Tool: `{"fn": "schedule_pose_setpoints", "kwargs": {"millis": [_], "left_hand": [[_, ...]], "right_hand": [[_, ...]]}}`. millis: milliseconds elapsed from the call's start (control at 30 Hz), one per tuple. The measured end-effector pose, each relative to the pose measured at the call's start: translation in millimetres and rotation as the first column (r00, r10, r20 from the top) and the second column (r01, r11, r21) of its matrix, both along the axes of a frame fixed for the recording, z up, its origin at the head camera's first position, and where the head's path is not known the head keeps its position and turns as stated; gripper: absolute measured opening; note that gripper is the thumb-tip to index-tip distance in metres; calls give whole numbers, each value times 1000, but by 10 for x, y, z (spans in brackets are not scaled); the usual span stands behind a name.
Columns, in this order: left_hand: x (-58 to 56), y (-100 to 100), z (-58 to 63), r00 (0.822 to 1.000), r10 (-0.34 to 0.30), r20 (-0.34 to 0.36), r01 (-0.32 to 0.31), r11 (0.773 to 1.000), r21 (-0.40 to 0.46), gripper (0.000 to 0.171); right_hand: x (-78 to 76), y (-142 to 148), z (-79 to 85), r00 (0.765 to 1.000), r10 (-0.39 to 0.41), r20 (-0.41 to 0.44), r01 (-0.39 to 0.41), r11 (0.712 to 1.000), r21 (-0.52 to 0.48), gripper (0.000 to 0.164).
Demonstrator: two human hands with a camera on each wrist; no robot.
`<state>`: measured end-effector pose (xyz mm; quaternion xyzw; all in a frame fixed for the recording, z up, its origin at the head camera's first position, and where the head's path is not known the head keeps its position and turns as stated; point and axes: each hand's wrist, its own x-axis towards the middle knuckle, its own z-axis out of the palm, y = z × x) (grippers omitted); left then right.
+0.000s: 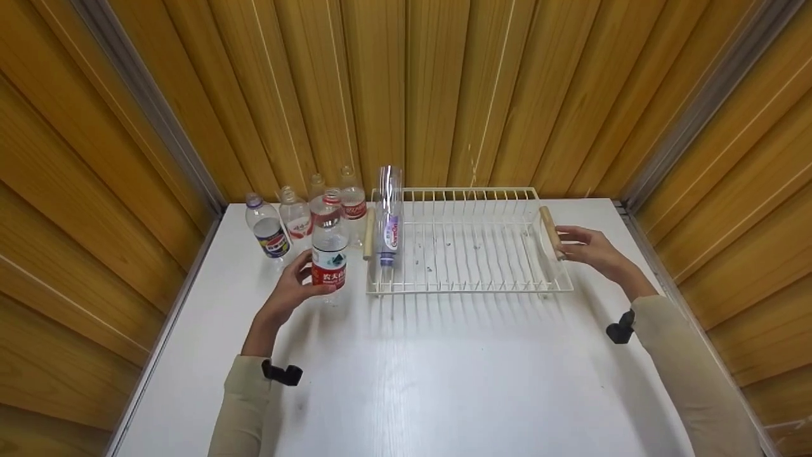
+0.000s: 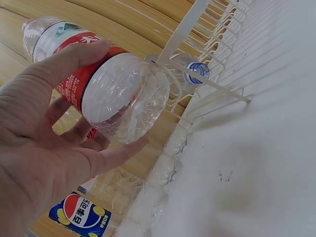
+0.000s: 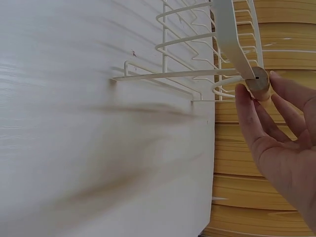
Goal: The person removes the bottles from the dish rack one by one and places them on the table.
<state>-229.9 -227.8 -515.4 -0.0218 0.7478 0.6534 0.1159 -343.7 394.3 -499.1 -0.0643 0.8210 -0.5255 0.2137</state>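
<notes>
My left hand grips a clear plastic bottle with a red and white label around its lower part. In the left wrist view the bottle is tilted, its base apart from the table. At the right, my right hand pinches the wooden handle of a white wire dish rack. The right wrist view shows thumb and fingers around this handle. Inside the rack, at its left end, another clear bottle with a purple and white label stands cap down.
Left of the rack stand several clear bottles, among them a blue-labelled one, one with a white and red label and a red-labelled one. Ribbed wooden walls enclose the white table at the back and sides.
</notes>
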Motion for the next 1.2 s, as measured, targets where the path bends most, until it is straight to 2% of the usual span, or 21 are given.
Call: {"fn": "schedule_pose_setpoints", "kwargs": {"millis": [200, 300, 467, 767, 933, 1200], "left_hand": [[35, -97, -43, 998, 44, -45, -45, 999, -11, 94], [69, -156, -44, 996, 75, -41, -76, 997, -27, 94], [124, -266, -87, 992, 127, -22, -129, 989, -78, 92], [209, -504, -267, 987, 158, -29, -160, 968, -193, 93], [278, -621, -341, 984, 179, 4, -172, 954, -246, 96], [312, -688, -432, 985, 171, 16, -159, 944, -289, 94]], "right_hand": [[20, 21, -2, 1000, 10, 7, -10, 1000, -1, 71], [30, 26, -2, 1000, 14, 5, -14, 1000, 10, 72], [33, 22, -7, 1000, 20, -4, -20, 999, -31, 70], [17, 27, -33, 1000, 11, 15, -10, 998, -64, 71], [39, 19, -24, 1000, 17, 17, -16, 999, -50, 72], [52, 22, -4, 1000, 15, 10, -14, 999, -43, 72]]}}
